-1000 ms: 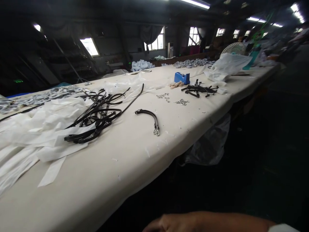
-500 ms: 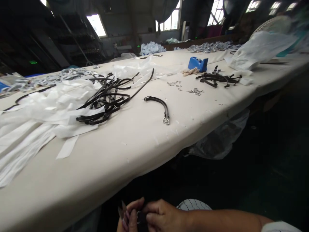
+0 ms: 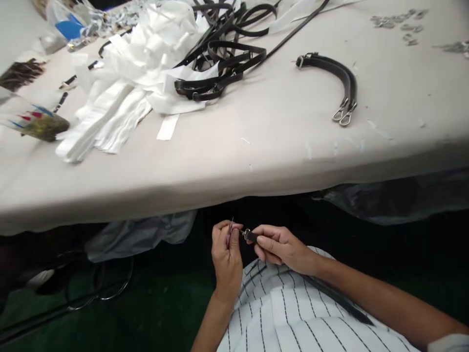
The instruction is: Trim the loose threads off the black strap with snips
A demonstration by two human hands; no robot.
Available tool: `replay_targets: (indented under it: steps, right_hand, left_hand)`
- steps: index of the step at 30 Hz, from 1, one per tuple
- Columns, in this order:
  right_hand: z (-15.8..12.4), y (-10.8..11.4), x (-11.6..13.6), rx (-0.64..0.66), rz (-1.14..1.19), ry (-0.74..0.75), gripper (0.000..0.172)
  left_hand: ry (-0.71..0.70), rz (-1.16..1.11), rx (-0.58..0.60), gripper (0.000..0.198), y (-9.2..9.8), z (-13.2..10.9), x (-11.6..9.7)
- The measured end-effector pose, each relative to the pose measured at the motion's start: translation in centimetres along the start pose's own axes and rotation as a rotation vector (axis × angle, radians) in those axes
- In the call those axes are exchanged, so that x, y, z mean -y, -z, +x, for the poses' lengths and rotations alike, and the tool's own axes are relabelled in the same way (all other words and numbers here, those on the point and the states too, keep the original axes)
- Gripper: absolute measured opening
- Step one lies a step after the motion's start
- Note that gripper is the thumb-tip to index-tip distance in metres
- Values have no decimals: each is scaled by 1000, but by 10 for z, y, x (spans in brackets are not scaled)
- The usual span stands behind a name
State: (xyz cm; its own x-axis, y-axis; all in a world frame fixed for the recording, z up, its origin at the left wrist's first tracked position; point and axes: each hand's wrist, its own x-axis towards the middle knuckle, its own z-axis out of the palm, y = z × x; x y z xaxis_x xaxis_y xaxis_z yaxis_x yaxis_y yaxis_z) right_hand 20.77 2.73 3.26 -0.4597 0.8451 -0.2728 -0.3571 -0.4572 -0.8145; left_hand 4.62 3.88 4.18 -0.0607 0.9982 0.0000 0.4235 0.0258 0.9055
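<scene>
Over my lap, my left hand is closed round small purple-handled scissors, their pointed blades up. Its thumb and fingertips are also close to a silver metal buckle; whether they pinch it I cannot tell. My right hand pinches the black strap just behind this buckle. A dark strap length lies across the striped cloth on my lap, partly under my right forearm. On the table, a folded black strap with two silver clips lies in a curve beyond my hands.
The cream-covered table has its front edge just beyond my hands. White strips are heaped at left, beside tangled black straps. Small metal fittings lie far right. A clear bag with yellowish contents sits far left.
The view has tilted down and swung left, so both hands and my lap show fully. The hands still hold the scissors and strap; the buckle now shows between them.
</scene>
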Motion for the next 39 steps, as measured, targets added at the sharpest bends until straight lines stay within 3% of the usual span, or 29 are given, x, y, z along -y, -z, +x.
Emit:
replay_targets:
  steps: [1,3,7,10,14,20,25,31,36,39]
  right_hand:
    - [1,0,-1,-10,-7,-10,30]
    - [3,0,-4,-42,-26,-28,30]
    - [5,0,-6,-74,-42,-62,33]
    - [5,-1,-8,-56,-33,-77,32]
    - [4,-2,-13,-21,-91,-64,32]
    - [3,-1,-21,-55,-255,8,28]
    - [2,-3,-22,-73,-311,14,26]
    - [5,-7,-28,-172,-252,-64,23]
    - [7,-5,-41,-277,-284,-61,31]
    - [7,-4,-40,-138,-270,-136,32]
  left_hand:
    - [-89,71,-64,22,3,-2,2]
    - [-204,142,-85,19,8,-5,7]
    - [-352,161,75,30,14,-8,15]
    - [-379,207,145,40,12,-10,21]
    - [-349,212,182,38,9,-11,28]
    - [-182,101,239,31,5,-12,31]
    - [152,-160,291,24,1,-19,33]
    - [483,-432,245,33,-3,-31,36]
    - [497,-504,205,31,-6,-37,41]
    - [463,-486,191,30,-8,-42,46]
